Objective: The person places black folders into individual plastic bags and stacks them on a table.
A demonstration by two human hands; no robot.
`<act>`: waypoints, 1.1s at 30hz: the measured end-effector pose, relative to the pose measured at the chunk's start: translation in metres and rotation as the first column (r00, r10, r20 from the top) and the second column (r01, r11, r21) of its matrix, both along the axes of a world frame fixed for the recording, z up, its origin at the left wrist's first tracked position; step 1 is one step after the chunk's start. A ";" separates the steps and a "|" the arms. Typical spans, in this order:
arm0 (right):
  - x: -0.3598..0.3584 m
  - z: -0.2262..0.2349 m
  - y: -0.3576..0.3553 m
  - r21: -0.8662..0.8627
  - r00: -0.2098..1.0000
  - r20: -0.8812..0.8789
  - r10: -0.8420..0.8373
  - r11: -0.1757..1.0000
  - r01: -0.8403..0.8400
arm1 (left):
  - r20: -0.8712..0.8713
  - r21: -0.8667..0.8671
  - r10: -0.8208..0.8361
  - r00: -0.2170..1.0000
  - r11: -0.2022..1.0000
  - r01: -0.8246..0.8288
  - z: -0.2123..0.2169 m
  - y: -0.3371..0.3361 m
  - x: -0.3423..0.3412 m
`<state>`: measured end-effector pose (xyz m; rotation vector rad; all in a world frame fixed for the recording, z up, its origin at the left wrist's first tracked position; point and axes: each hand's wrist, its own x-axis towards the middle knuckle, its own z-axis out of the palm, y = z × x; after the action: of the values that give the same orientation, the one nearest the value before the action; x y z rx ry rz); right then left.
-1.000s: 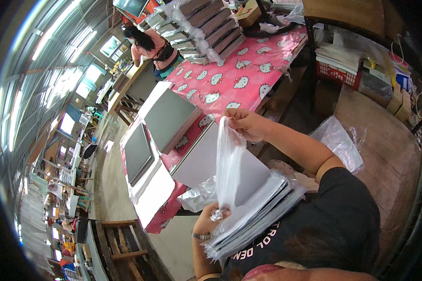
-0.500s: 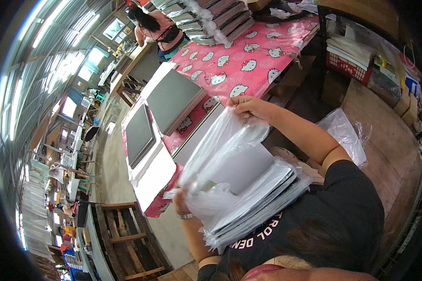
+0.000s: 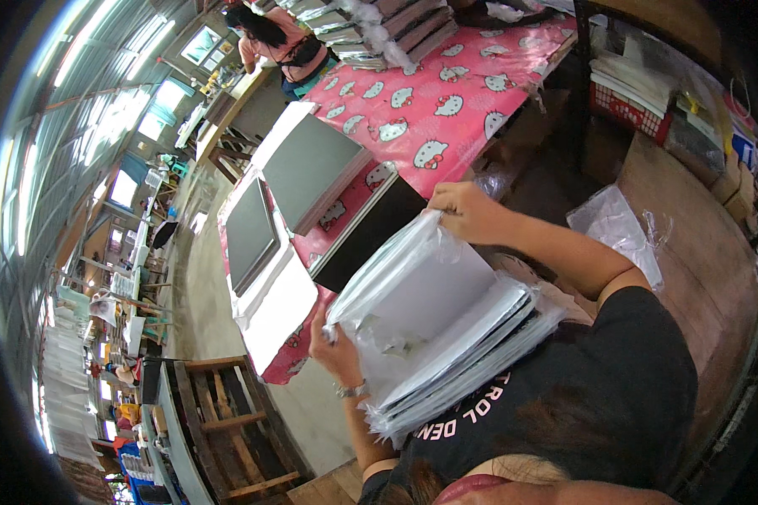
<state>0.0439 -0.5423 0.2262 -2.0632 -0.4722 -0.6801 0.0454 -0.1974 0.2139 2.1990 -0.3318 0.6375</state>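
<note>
A clear plastic bag (image 3: 383,261) is stretched between my two hands, over a flat white panel (image 3: 438,295). My right hand (image 3: 472,210) pinches its far right corner. At the near left side, my left hand (image 3: 335,349) has its fingers closed on the plastic edge. Against my body leans a stack of plastic-wrapped flat panels (image 3: 472,362), their edges toward me. Just beyond the bag lies a black flat panel (image 3: 375,223) on the table. I cannot tell whether the white panel is inside the bag.
A pink patterned cloth covers the table (image 3: 455,105). On it lie a dark grey-topped stack (image 3: 312,168), a thin dark panel (image 3: 253,236), white sheets (image 3: 286,311) and wrapped piles (image 3: 396,34). A wooden pallet (image 3: 236,421) stands left; a person (image 3: 282,42) works beyond the table.
The bunched plastic has been lowered and spread flatter over the white panel. My left hand has moved up slightly, my right hand down and right. A black surface shows where white showed before.
</note>
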 end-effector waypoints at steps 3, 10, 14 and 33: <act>-0.015 0.022 -0.020 0.518 0.748 -0.458 0.480 0.828 -0.214 | -0.469 -0.410 -0.239 0.850 0.912 0.030 0.038 0.013 -0.024; 0.009 -0.093 -0.055 0.864 0.208 -0.449 0.869 0.481 -0.145 | -0.741 -0.640 -0.655 0.148 0.756 0.136 -0.049 0.055 0.012; 0.025 -0.215 -0.052 0.838 0.037 -0.545 0.837 0.545 0.020 | -0.889 -0.414 -0.435 0.143 0.898 0.150 -0.129 0.079 -0.024; -0.024 -0.142 0.022 0.021 0.156 -0.952 0.265 0.562 -0.827 | -0.081 -0.207 -0.027 0.996 0.978 0.010 -0.019 0.050 0.036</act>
<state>0.0201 -0.5199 0.0842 -2.0765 -0.7860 1.2280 0.0817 -0.1474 0.1951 2.0147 -0.2318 0.5431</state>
